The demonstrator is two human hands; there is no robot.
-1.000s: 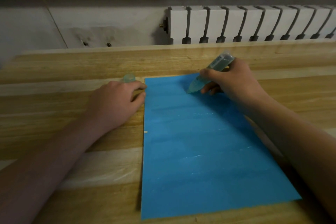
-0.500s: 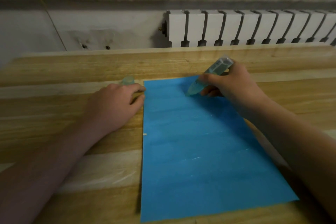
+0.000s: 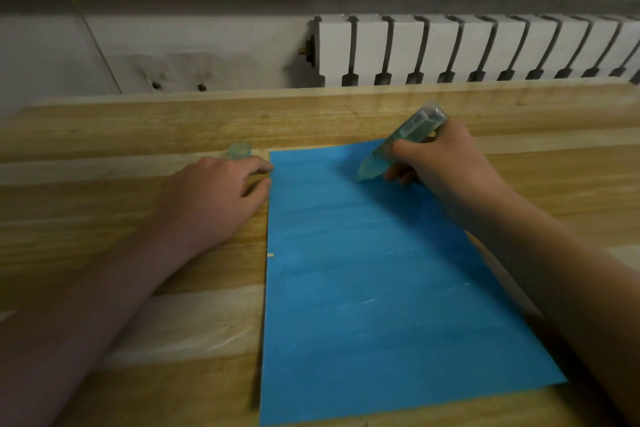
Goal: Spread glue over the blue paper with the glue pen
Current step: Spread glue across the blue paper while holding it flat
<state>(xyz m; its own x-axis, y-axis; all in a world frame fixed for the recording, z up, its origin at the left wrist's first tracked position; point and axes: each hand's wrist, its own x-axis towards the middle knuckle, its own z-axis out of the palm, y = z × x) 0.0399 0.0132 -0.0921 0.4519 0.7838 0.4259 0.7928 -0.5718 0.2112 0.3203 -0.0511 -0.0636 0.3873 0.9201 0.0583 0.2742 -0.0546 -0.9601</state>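
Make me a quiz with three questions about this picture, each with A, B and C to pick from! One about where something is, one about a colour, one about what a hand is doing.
1. Where does the glue pen tip touch?
A. the paper's far end
B. the paper's near edge
C. bare wood

2. What colour is the paper?
A. red
B. blue
C. yellow

3. What is the left hand doing?
A. holding the pen
B. lifted in the air
C. resting beside the paper's left edge

Answers: 1 A, the tip meets the sheet near its far end. 2 B, the sheet is plainly blue. 3 C, it lies on the table, fingertips at the paper's edge; the right hand holds the pen.
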